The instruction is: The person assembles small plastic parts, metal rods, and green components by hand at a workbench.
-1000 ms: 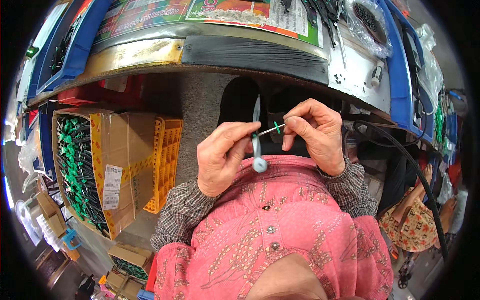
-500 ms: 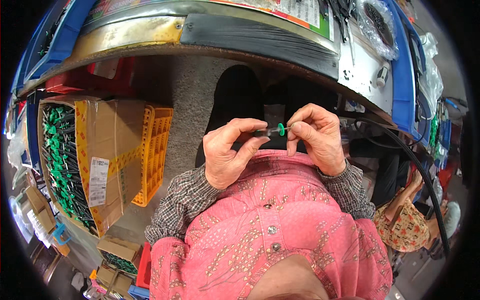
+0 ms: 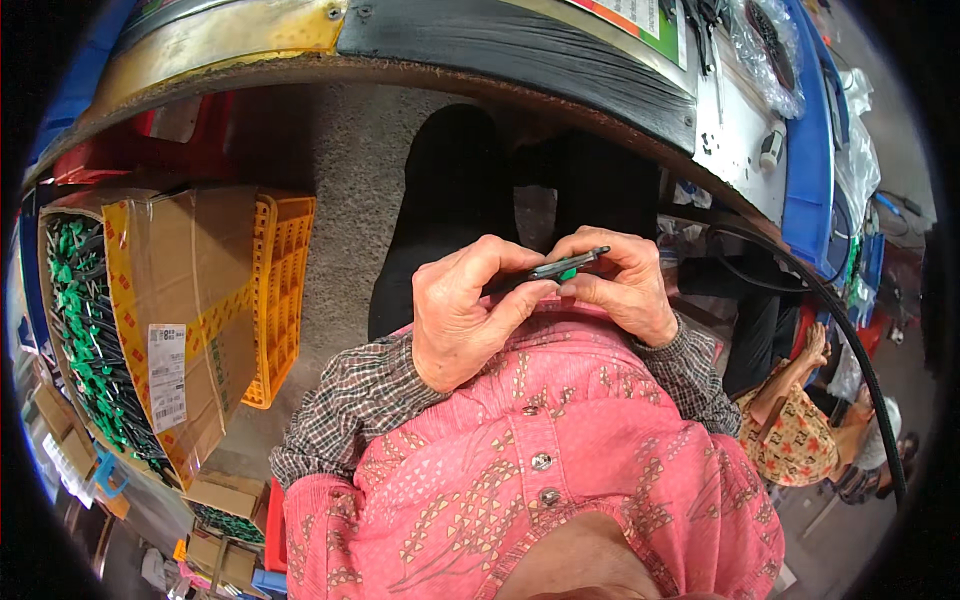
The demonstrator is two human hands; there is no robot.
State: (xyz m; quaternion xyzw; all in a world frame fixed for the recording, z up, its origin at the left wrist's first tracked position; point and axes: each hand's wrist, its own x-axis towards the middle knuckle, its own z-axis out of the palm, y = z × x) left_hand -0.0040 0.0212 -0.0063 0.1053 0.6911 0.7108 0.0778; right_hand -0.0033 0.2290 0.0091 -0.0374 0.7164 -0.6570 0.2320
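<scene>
My left hand (image 3: pixel 465 305) is closed, its thumb and fingers pinching the near end of a slim dark part (image 3: pixel 575 263) with a small green piece (image 3: pixel 568 274) beside it. My right hand (image 3: pixel 625 285) has its thumb and fingers closed around the green piece and the underside of the same part. The dark part lies slantwise between both hands, its tip rising to the right past the right fingers. Its exact kind is too small to make out, and the fingers hide much of it. Both hands are over my lap, in front of the pink shirt (image 3: pixel 540 430).
At left stands an open cardboard box (image 3: pixel 190 300) full of black-and-green parts (image 3: pixel 95 340), against an orange plastic crate (image 3: pixel 280 300). Ahead runs the workbench edge (image 3: pixel 520 75), with a blue tray (image 3: pixel 808 150) on its right. A black cable (image 3: pixel 850 340) arcs at right, near another person (image 3: pixel 795 430).
My hands have drawn together around the part. Its dark length now points up and right across the right fingers, and the green disc is mostly covered. The view has shifted slightly.
</scene>
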